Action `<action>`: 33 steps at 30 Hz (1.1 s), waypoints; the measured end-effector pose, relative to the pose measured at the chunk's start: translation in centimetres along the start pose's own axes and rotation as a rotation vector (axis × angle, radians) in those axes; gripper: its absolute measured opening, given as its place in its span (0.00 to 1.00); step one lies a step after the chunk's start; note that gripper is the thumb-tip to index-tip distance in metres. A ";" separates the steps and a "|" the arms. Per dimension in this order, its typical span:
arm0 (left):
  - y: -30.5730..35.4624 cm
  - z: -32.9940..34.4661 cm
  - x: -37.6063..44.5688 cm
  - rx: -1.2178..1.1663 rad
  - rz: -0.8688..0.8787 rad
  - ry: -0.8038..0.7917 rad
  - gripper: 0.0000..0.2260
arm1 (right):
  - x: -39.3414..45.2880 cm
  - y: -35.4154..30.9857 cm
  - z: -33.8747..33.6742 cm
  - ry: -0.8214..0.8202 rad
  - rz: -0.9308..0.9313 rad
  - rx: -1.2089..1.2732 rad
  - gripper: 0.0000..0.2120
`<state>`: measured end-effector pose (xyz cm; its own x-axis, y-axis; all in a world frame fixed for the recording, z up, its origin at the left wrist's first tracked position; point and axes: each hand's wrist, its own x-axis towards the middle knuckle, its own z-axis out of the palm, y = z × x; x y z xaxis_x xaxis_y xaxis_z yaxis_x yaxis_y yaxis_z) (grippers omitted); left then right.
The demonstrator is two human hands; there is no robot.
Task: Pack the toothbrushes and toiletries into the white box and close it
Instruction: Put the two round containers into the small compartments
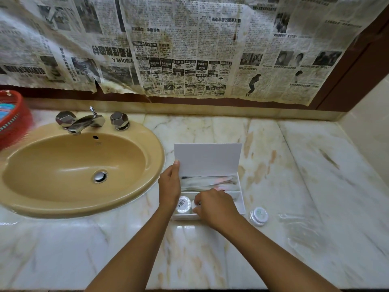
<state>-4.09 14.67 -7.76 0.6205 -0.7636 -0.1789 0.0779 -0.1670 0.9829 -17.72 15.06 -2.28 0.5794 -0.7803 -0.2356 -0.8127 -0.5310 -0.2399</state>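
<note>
The white box (242, 204) stands on the marble counter with its lid (208, 159) raised. Wrapped toothbrushes (207, 182) lie in its rear compartment. A round wrapped toiletry (183, 205) sits in the front compartment at the left. My left hand (169, 186) holds the lid's left edge, thumb on the lid. My right hand (214, 206) reaches into the front compartment, fingers closed on a small round toiletry that is mostly hidden. Another round wrapped toiletry (259, 216) lies on the counter just right of the box.
A tan sink (84, 171) with a chrome tap (84, 122) lies left of the box. A red basket (12, 119) stands at the far left. Crumpled clear plastic (299, 226) lies at the right. Newspaper covers the wall behind.
</note>
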 end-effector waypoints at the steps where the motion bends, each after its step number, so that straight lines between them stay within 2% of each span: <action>1: -0.1 0.0 0.1 0.003 0.000 -0.001 0.16 | 0.0 -0.1 0.1 -0.005 0.005 -0.022 0.09; 6: -0.2 0.1 0.1 -0.003 -0.001 0.010 0.16 | 0.0 -0.1 0.3 0.036 0.014 -0.089 0.09; 15: -0.3 0.1 0.1 -0.014 -0.014 -0.001 0.18 | 1.0 -0.4 0.0 -0.022 0.020 -0.099 0.13; 21: -0.7 0.0 0.4 -0.009 -0.008 0.000 0.18 | 0.6 -0.7 -0.2 0.010 0.023 -0.173 0.13; 33: -0.6 0.1 0.4 0.000 -0.008 0.004 0.19 | 1.1 -0.7 -0.2 -0.029 -0.010 -0.192 0.11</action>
<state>-3.95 14.43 -8.42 0.6231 -0.7595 -0.1870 0.0828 -0.1736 0.9813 -16.54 14.43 -2.17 0.5867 -0.7664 -0.2616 -0.8022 -0.5941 -0.0585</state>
